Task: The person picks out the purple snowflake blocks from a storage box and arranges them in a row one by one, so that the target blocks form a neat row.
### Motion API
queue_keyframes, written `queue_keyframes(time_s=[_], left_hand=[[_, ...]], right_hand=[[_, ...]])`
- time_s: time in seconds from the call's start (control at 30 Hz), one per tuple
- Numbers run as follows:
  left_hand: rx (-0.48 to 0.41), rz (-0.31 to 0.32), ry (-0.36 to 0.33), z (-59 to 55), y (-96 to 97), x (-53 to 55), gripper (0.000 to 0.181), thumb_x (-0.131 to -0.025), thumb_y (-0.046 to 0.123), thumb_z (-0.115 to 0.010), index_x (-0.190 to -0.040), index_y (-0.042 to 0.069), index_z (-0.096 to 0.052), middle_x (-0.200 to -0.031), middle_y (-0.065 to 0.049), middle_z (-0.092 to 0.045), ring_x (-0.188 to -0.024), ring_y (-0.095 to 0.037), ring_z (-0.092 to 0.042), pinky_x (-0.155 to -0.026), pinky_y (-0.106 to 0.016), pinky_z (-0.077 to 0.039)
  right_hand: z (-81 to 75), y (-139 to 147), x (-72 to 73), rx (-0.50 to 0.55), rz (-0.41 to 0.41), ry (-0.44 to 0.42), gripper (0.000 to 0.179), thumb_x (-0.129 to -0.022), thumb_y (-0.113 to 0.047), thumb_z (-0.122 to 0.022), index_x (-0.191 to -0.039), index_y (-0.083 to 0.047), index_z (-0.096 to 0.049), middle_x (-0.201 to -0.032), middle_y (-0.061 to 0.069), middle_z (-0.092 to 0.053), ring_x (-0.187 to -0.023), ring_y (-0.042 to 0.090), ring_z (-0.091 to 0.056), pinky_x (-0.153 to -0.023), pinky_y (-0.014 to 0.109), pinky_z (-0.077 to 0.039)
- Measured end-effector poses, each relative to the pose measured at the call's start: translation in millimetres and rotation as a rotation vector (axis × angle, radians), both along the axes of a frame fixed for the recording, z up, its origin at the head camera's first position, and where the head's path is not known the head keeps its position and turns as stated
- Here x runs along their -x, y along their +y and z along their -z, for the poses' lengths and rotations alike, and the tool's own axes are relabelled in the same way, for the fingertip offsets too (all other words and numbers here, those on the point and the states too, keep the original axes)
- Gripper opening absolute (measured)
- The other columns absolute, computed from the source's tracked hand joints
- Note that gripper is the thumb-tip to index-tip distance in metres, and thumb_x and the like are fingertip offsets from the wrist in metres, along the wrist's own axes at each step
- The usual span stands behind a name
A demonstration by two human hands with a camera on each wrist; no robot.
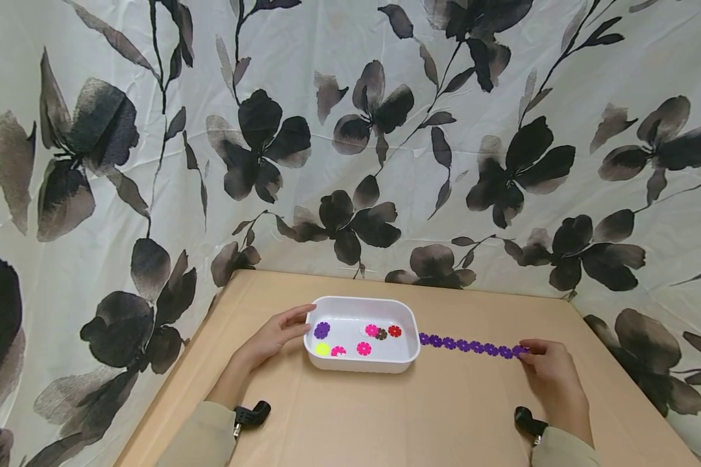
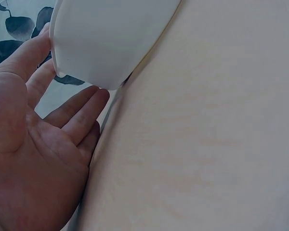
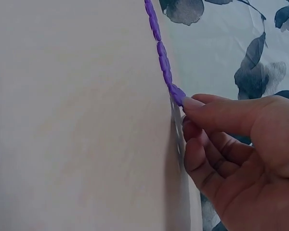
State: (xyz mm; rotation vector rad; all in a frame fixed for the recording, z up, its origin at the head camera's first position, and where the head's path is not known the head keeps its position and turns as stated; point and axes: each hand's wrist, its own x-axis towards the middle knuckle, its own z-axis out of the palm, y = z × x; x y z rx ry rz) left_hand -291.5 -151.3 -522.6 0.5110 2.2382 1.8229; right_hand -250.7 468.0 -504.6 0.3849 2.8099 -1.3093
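Observation:
My right hand [image 1: 555, 373] pinches the right end of a chain of linked purple flower-shaped discs [image 1: 463, 345] between thumb and fingertips. In the right wrist view the chain [image 3: 162, 55] runs away from the thumb, its last disc tilted. The chain's left end meets the right side of a white plastic tray [image 1: 359, 365]. At the tray's left end, my left hand [image 1: 274, 337] touches the wall and rim with extended fingers. The left wrist view shows these fingers [image 2: 82, 113] against the tray's outer wall [image 2: 106, 38].
Inside the tray lie several loose discs: a purple one [image 1: 322, 330], a yellow one [image 1: 322, 349], a red one [image 1: 394, 331], a brown one [image 1: 381, 334] and some pink ones [image 1: 364, 349]. The tan tabletop [image 1: 350, 421] ends at a floral cloth [image 1: 339, 162] behind.

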Motion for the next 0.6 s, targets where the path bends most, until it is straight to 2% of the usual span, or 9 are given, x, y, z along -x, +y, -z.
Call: queue_keyframes(time_s=[0.1,0.2,0.27,0.3,0.33,0.4,0.5,0.57,0.6], left_hand=[[-0.002,0.004,0.002,0.5,-0.2,0.3,0.056,-0.102,0.03,-0.069,-0.154,0.024,-0.052,-0.156,-0.013,-0.053,-0.144,-0.032,-0.05,-0.122,-0.051,-0.038],[-0.003,0.004,0.003,1.1,-0.7,0.5,0.056,-0.101,0.031,-0.069,-0.154,0.024,-0.052,-0.155,-0.013,-0.053,-0.143,-0.032,-0.05,-0.121,-0.051,-0.038],[-0.004,0.003,0.0,1.1,-0.9,0.8,0.056,-0.101,0.032,-0.069,-0.154,0.024,-0.052,-0.155,-0.013,-0.053,-0.143,-0.032,-0.051,-0.121,-0.051,-0.039],[-0.006,0.003,-0.002,1.0,-0.9,0.9,0.056,-0.101,0.032,-0.07,-0.154,0.024,-0.052,-0.155,-0.013,-0.053,-0.143,-0.031,-0.051,-0.121,-0.051,-0.039],[-0.007,0.003,-0.003,0.8,-1.0,0.9,0.056,-0.101,0.033,-0.07,-0.154,0.024,-0.052,-0.155,-0.013,-0.053,-0.143,-0.031,-0.051,-0.121,-0.051,-0.04],[-0.013,0.001,-0.01,0.4,-0.8,0.9,0.056,-0.101,0.033,-0.07,-0.154,0.024,-0.052,-0.155,-0.013,-0.053,-0.143,-0.031,-0.051,-0.121,-0.051,-0.039],[-0.015,0.003,-0.013,0.2,-0.4,0.9,0.057,-0.101,0.033,-0.07,-0.154,0.024,-0.052,-0.155,-0.013,-0.053,-0.143,-0.031,-0.05,-0.121,-0.051,-0.039],[-0.016,0.001,-0.014,0.4,-0.1,0.8,0.057,-0.101,0.032,-0.07,-0.154,0.024,-0.052,-0.155,-0.013,-0.053,-0.143,-0.031,-0.05,-0.121,-0.05,-0.039],[-0.017,0.002,-0.015,0.4,0.1,0.7,0.057,-0.101,0.032,-0.07,-0.154,0.024,-0.052,-0.155,-0.013,-0.053,-0.143,-0.031,-0.05,-0.121,-0.05,-0.039]], right_hand=[[0.5,0,1.5,-0.024,-0.015,0.003,0.037,-0.101,0.002,-0.06,-0.137,0.01,-0.059,-0.128,0.032,-0.062,-0.109,0.036,-0.06,-0.078,0.026,-0.058],[-0.7,0,3.5,-0.083,-0.029,0.0,0.038,-0.101,-0.001,-0.061,-0.137,0.009,-0.06,-0.129,0.034,-0.06,-0.112,0.041,-0.058,-0.09,0.042,-0.057],[-2.8,-3,3.8,-0.085,-0.025,-0.005,0.04,-0.102,-0.005,-0.061,-0.14,0.006,-0.058,-0.135,0.034,-0.055,-0.116,0.044,-0.054,-0.094,0.051,-0.052],[-3.4,-6,3.6,-0.042,-0.012,-0.007,0.042,-0.103,-0.008,-0.061,-0.143,0.003,-0.057,-0.138,0.032,-0.053,-0.116,0.043,-0.052,-0.094,0.051,-0.052],[-4.0,-10,3.4,0.037,0.005,-0.004,0.044,-0.104,-0.011,-0.062,-0.146,0.0,-0.055,-0.141,0.029,-0.05,-0.117,0.041,-0.052,-0.095,0.049,-0.053],[-6.6,-16,4.8,0.084,0.011,0.043,0.046,-0.106,-0.021,-0.062,-0.148,-0.005,-0.055,-0.144,0.024,-0.049,-0.113,0.032,-0.052,-0.089,0.038,-0.055],[-11.0,-30,9.3,0.144,-0.003,0.166,0.048,-0.106,-0.029,-0.063,-0.148,-0.008,-0.056,-0.142,0.018,-0.053,-0.103,0.017,-0.054,-0.078,0.02,-0.056],[-15.9,-39,14.0,0.084,-0.031,0.247,0.048,-0.105,-0.033,-0.063,-0.145,-0.006,-0.059,-0.139,0.019,-0.059,-0.098,0.011,-0.055,-0.076,0.019,-0.056],[-18.1,-45,15.8,0.098,-0.041,0.273,0.048,-0.105,-0.033,-0.064,-0.145,-0.006,-0.06,-0.137,0.019,-0.061,-0.097,0.01,-0.055,-0.077,0.019,-0.057]])
